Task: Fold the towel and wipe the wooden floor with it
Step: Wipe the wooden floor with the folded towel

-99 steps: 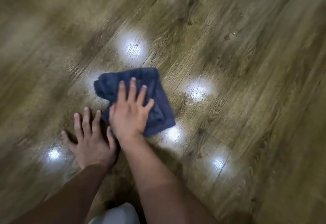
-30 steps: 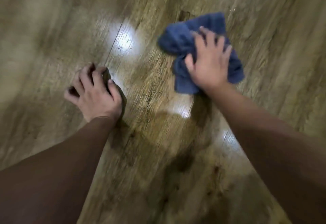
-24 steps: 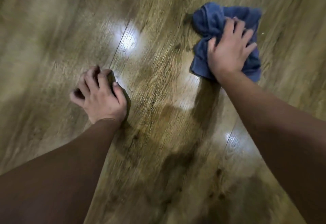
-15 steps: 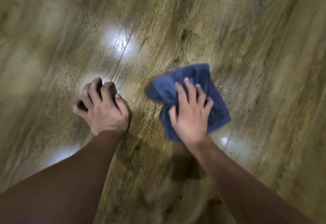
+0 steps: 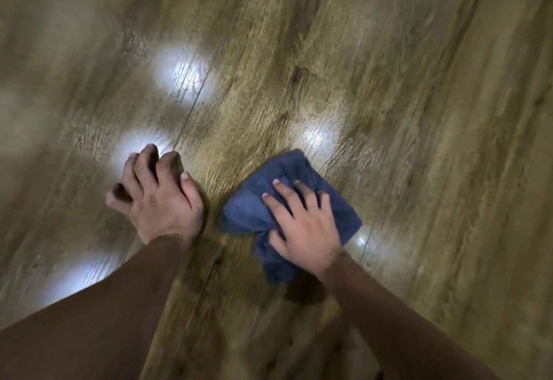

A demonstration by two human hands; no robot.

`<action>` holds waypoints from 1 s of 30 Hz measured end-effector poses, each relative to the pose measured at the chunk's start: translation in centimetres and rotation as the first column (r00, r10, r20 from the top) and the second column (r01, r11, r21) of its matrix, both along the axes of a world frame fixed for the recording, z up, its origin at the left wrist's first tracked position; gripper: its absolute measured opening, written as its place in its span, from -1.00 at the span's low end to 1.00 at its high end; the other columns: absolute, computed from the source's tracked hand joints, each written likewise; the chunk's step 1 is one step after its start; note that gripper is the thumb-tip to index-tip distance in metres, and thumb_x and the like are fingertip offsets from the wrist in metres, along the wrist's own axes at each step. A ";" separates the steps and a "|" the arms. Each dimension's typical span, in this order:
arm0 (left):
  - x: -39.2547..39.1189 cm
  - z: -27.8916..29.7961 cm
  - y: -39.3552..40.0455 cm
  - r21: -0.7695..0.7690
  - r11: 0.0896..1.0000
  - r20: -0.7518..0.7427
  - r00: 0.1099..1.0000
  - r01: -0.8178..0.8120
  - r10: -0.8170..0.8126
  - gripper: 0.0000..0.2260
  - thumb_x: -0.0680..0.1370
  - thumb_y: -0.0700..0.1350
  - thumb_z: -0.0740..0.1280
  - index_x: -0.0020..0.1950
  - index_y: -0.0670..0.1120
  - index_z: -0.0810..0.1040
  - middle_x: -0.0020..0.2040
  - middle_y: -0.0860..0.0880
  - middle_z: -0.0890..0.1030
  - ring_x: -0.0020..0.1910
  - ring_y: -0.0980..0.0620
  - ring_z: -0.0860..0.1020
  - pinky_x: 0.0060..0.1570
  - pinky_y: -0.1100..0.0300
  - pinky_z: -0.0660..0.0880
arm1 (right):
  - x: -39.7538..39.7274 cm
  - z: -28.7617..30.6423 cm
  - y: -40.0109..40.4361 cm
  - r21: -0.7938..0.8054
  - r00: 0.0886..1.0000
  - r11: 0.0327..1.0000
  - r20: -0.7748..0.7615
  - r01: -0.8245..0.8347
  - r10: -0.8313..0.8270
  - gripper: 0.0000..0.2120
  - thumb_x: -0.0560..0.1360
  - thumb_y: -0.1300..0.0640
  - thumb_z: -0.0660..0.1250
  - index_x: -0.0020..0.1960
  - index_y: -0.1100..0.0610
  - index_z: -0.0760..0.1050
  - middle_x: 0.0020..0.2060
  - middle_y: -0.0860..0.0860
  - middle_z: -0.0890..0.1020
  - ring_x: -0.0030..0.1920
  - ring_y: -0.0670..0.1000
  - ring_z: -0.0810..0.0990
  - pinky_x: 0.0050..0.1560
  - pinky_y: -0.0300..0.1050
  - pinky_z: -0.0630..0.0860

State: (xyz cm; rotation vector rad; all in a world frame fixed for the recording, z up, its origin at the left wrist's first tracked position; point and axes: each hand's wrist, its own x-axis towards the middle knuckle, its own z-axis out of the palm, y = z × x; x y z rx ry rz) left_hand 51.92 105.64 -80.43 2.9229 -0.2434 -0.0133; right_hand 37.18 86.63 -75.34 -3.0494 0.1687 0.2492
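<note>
Head view: the right hand [image 5: 305, 230] presses spread fingers flat on the bunched dark-blue terry towel [image 5: 254, 209], nothing pinched; the left hand [image 5: 158, 197] rests arched on the grained wooden floor [image 5: 419, 110].

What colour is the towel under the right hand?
Dark blue towel, plain, no pattern; seen in the head view.
</note>
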 end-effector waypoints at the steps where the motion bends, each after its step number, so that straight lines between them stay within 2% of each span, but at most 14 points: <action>1: 0.1 -0.1 0.0 -0.004 1.000 0.002 1.000 0.006 -0.006 -0.65 0.53 0.08 0.14 0.30 0.07 0.40 0.46 0.02 0.29 0.47 -0.10 0.22 0.29 -0.26 0.12 | 0.8 -0.1 -1.6 -0.010 0.999 0.999 0.014 0.039 -0.039 -0.43 0.42 -0.11 0.27 0.39 0.04 0.47 0.40 0.07 0.49 0.29 0.25 0.47 0.14 0.24 0.41; 5: 0.1 0.0 0.0 -0.002 1.000 -0.001 1.000 -0.004 0.004 -0.66 0.54 0.07 0.14 0.29 0.07 0.39 0.45 0.02 0.29 0.47 -0.10 0.21 0.28 -0.27 0.11 | 5.2 -0.2 -8.3 -0.032 0.952 0.953 0.057 0.302 -0.300 -0.42 0.42 -0.14 0.22 0.39 0.08 0.42 0.38 0.10 0.46 0.24 0.25 0.42 0.15 0.23 0.35; 9: 0.0 0.2 -0.3 0.002 1.000 0.011 1.000 -0.010 0.010 -0.66 0.53 0.07 0.15 0.29 0.08 0.39 0.45 0.04 0.30 0.47 -0.09 0.21 0.30 -0.24 0.10 | 9.8 -0.7 -12.3 -0.026 0.821 0.828 0.150 0.560 -0.551 -0.48 0.45 -0.11 0.20 0.34 0.10 0.38 0.32 0.17 0.43 0.24 0.31 0.39 0.20 0.32 0.30; 12: -0.1 0.5 -0.5 -0.003 1.000 0.011 1.000 -0.009 0.009 -0.66 0.51 0.07 0.17 0.28 0.09 0.40 0.45 0.04 0.31 0.46 -0.10 0.22 0.29 -0.27 0.12 | 10.3 -1.0 -12.3 -0.082 0.809 0.811 0.181 0.579 -0.559 -0.49 0.46 -0.10 0.18 0.35 0.10 0.36 0.31 0.18 0.42 0.26 0.31 0.38 0.21 0.34 0.29; 21: 0.0 0.4 -0.4 -0.001 1.000 0.078 0.997 -0.003 0.003 -0.67 0.53 0.07 0.17 0.27 0.05 0.44 0.41 0.03 0.37 0.40 -0.11 0.32 0.26 -0.26 0.19 | 6.6 -1.5 -13.5 -0.030 0.817 0.846 0.280 0.533 -0.504 -0.52 0.46 -0.08 0.18 0.33 0.09 0.39 0.26 0.14 0.47 0.17 0.26 0.43 0.13 0.21 0.34; 26: -0.4 1.1 -0.9 0.002 1.000 0.092 0.996 -0.003 0.003 -0.69 0.56 0.04 0.19 0.28 0.00 0.44 0.38 -0.02 0.40 0.33 -0.14 0.36 0.25 -0.24 0.20 | -0.5 -1.1 -16.1 0.008 0.758 0.779 0.226 0.627 -0.612 -0.52 0.46 -0.09 0.19 0.32 0.08 0.36 0.26 0.14 0.44 0.18 0.28 0.41 0.14 0.27 0.38; 28: -0.6 1.3 -1.2 0.053 0.999 0.078 0.997 -0.014 0.010 -0.68 0.55 0.04 0.17 0.24 -0.08 0.43 0.34 -0.12 0.41 0.28 -0.20 0.37 0.23 -0.28 0.24 | -4.0 -0.9 -18.0 -0.005 0.732 0.746 0.196 0.666 -0.653 -0.50 0.46 -0.09 0.21 0.33 0.10 0.34 0.25 0.16 0.43 0.20 0.30 0.40 0.15 0.29 0.41; 30: -0.5 1.7 -1.6 0.097 0.992 0.045 0.996 -0.085 0.081 -0.67 0.50 0.02 0.13 0.16 -0.15 0.39 0.23 -0.24 0.42 0.21 -0.25 0.38 0.19 -0.35 0.28 | -7.2 -0.8 -20.4 -0.038 0.665 0.671 0.190 0.741 -0.723 -0.49 0.46 -0.10 0.18 0.32 0.15 0.33 0.24 0.21 0.42 0.21 0.32 0.39 0.16 0.30 0.39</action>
